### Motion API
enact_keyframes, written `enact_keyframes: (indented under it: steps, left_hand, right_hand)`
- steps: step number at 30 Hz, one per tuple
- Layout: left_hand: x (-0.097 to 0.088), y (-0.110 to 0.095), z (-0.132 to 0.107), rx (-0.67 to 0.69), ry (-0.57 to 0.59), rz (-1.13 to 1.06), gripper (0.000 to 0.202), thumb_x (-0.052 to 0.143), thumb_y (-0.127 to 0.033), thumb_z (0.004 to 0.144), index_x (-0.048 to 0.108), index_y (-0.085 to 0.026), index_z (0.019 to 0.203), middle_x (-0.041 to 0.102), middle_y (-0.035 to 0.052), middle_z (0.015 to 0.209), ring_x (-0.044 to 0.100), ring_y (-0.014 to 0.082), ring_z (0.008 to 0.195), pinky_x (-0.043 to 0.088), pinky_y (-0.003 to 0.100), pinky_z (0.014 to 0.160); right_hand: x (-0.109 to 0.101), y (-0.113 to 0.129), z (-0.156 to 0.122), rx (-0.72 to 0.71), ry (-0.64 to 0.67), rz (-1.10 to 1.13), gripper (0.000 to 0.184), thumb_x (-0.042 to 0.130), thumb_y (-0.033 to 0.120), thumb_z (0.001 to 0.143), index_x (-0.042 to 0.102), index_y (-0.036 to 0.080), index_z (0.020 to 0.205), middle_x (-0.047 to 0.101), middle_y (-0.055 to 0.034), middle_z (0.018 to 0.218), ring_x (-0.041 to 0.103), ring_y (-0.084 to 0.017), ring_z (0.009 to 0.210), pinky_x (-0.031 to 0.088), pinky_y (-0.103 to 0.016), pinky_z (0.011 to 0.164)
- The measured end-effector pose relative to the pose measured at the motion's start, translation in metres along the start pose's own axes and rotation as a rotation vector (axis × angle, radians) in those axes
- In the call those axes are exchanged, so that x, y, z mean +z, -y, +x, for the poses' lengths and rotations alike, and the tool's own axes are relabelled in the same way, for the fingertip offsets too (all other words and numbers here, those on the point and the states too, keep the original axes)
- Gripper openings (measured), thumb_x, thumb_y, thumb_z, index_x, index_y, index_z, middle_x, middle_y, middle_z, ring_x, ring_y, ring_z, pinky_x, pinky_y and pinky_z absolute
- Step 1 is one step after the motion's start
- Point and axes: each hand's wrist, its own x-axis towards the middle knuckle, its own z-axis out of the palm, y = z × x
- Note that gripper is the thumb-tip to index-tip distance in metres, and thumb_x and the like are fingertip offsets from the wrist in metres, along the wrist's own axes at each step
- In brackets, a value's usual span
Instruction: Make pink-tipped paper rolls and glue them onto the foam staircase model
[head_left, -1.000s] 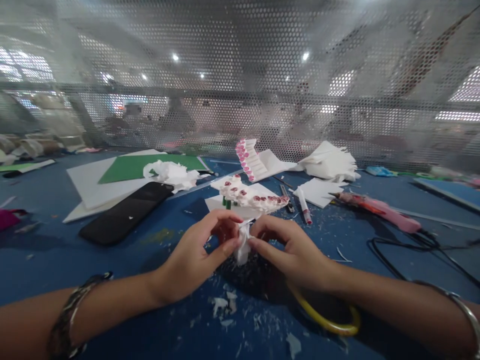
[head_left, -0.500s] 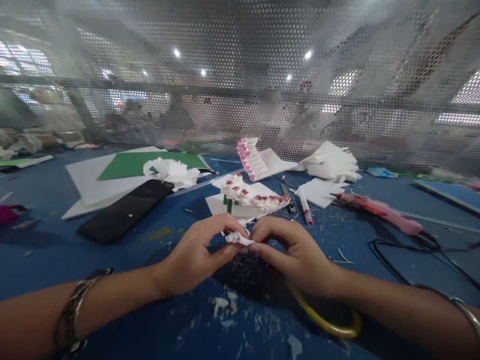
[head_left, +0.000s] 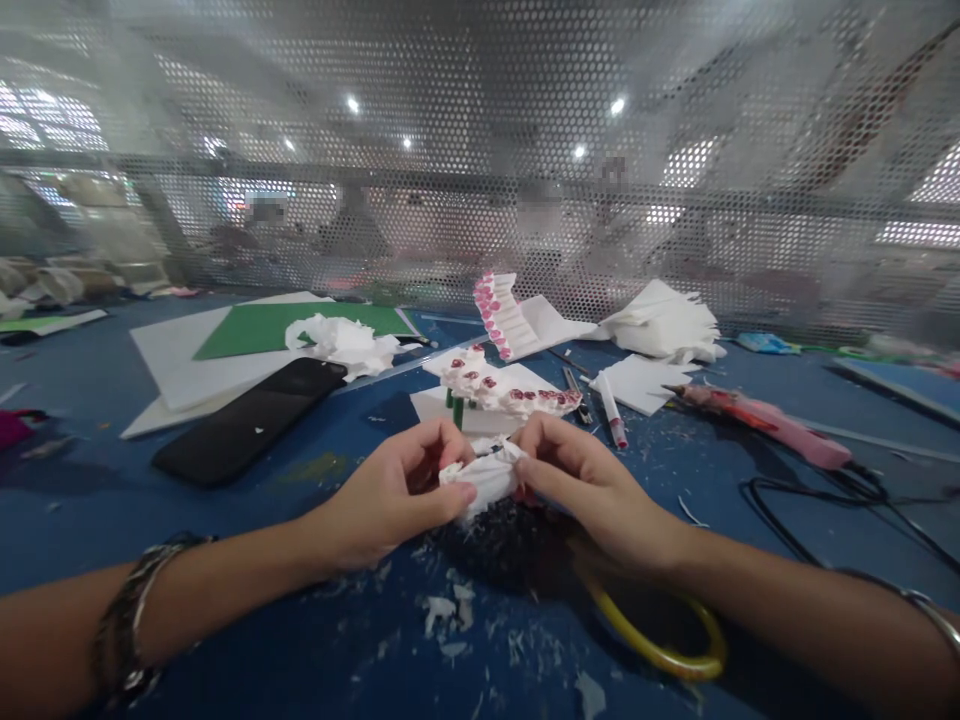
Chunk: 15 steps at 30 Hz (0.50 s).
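Between my two hands a crumpled piece of white tissue paper (head_left: 487, 478) is stretched just above the blue table. My left hand (head_left: 401, 490) pinches its left end between thumb and fingers. The right end is gripped by my right hand (head_left: 581, 485) in the same way. Directly behind them stands a white paper model (head_left: 510, 385) with dark red rosettes along its edge and green legs. Farther back is a folded white paper piece (head_left: 506, 315) with pink dots down one side.
Left lie a black phone (head_left: 251, 420), crumpled tissue (head_left: 345, 345) and green sheet (head_left: 262, 328). Right are a tissue stack (head_left: 660, 325), red-capped marker (head_left: 611, 410), cutter knife (head_left: 576, 395) and pink corded glue gun (head_left: 765, 425). A yellow ring (head_left: 667, 655) and paper scraps (head_left: 450, 610) lie in front.
The tissue paper, bunched small between my fingertips before, is now spread wider. My hands have moved slightly apart, each still holding an end.
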Motion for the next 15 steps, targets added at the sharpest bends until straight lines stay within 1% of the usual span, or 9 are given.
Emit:
enact_keyframes:
  steps: [2, 4, 6, 7, 8, 9, 11, 12, 15]
  left_hand:
    - [-0.001, 0.000, 0.002, -0.026, -0.018, 0.026, 0.019, 0.053, -0.024, 0.063, 0.035, -0.018, 0.068, 0.039, -0.0062, 0.061, 0.035, 0.0047, 0.050, 0.031, 0.016, 0.045]
    - [-0.001, 0.000, 0.002, -0.054, -0.005, 0.089, 0.015, 0.051, -0.023, 0.065, 0.039, -0.018, 0.072, 0.041, -0.0064, 0.060, 0.034, 0.0043, 0.048, 0.030, 0.016, 0.044]
    - [-0.001, 0.001, 0.001, -0.058, 0.027, 0.166, 0.012, 0.051, -0.022, 0.066, 0.043, -0.017, 0.073, 0.042, -0.0060, 0.061, 0.035, 0.0043, 0.049, 0.030, 0.016, 0.045]
    - [0.000, 0.002, 0.000, -0.052, 0.041, 0.200, 0.011, 0.052, -0.023, 0.067, 0.045, -0.017, 0.073, 0.043, -0.0058, 0.061, 0.036, 0.0046, 0.050, 0.031, 0.016, 0.046]
    - [0.000, 0.002, -0.001, -0.047, 0.054, 0.229, 0.011, 0.053, -0.023, 0.068, 0.046, -0.017, 0.074, 0.044, -0.0056, 0.062, 0.037, 0.0049, 0.051, 0.032, 0.016, 0.047]
    - [0.000, 0.003, -0.002, -0.046, 0.059, 0.252, 0.013, 0.054, -0.025, 0.068, 0.047, -0.017, 0.075, 0.044, -0.0053, 0.063, 0.038, 0.0052, 0.052, 0.033, 0.016, 0.048]
    - [-0.001, 0.005, -0.003, -0.052, 0.051, 0.292, 0.015, 0.054, -0.029, 0.070, 0.047, -0.017, 0.075, 0.044, -0.0051, 0.063, 0.039, 0.0058, 0.052, 0.034, 0.016, 0.048]
    - [-0.002, 0.005, -0.002, -0.045, 0.041, 0.321, 0.016, 0.054, -0.031, 0.070, 0.047, -0.017, 0.072, 0.043, -0.0050, 0.062, 0.039, 0.0061, 0.051, 0.034, 0.017, 0.048]
    - [-0.004, 0.004, 0.001, 0.046, 0.002, 0.418, 0.023, 0.051, -0.033, 0.072, 0.043, -0.016, 0.059, 0.047, -0.0020, 0.067, 0.044, 0.0085, 0.059, 0.035, 0.018, 0.052]
  right_hand:
    - [-0.001, 0.000, 0.001, 0.014, -0.031, 0.024, 0.016, 0.050, 0.025, 0.072, 0.037, 0.019, 0.065, 0.042, 0.0048, 0.058, 0.039, -0.006, 0.055, 0.033, -0.021, 0.053]
    - [-0.002, 0.001, 0.002, 0.025, -0.007, 0.038, 0.013, 0.052, 0.025, 0.071, 0.040, 0.019, 0.072, 0.046, 0.0033, 0.066, 0.042, -0.007, 0.060, 0.034, -0.022, 0.055]
    - [-0.001, 0.002, 0.003, 0.038, 0.059, 0.039, 0.024, 0.056, 0.023, 0.067, 0.042, 0.019, 0.086, 0.049, 0.0017, 0.075, 0.046, -0.008, 0.067, 0.037, -0.022, 0.060]
    - [0.000, 0.003, 0.003, 0.054, 0.090, 0.024, 0.030, 0.057, 0.022, 0.066, 0.042, 0.018, 0.092, 0.050, 0.0013, 0.077, 0.047, -0.008, 0.067, 0.038, -0.022, 0.061]
    - [0.000, 0.004, 0.003, 0.075, 0.112, -0.007, 0.032, 0.057, 0.022, 0.066, 0.043, 0.018, 0.094, 0.050, 0.0014, 0.076, 0.047, -0.008, 0.066, 0.038, -0.022, 0.060]
    - [0.001, 0.006, 0.003, 0.092, 0.118, -0.057, 0.029, 0.057, 0.022, 0.067, 0.046, 0.017, 0.093, 0.049, 0.0020, 0.072, 0.046, -0.007, 0.062, 0.038, -0.022, 0.058]
    - [0.000, 0.009, 0.003, 0.120, 0.097, -0.195, 0.015, 0.053, 0.020, 0.071, 0.053, 0.015, 0.084, 0.048, 0.0030, 0.065, 0.042, -0.006, 0.056, 0.035, -0.020, 0.054]
    - [-0.001, 0.012, 0.003, 0.124, 0.089, -0.263, 0.010, 0.051, 0.019, 0.072, 0.055, 0.015, 0.080, 0.049, 0.0030, 0.064, 0.040, -0.005, 0.054, 0.034, -0.019, 0.053]
    - [-0.007, 0.021, 0.004, 0.095, 0.124, -0.424, 0.011, 0.048, 0.020, 0.076, 0.058, 0.014, 0.076, 0.050, 0.0034, 0.063, 0.039, -0.005, 0.053, 0.032, -0.018, 0.050]
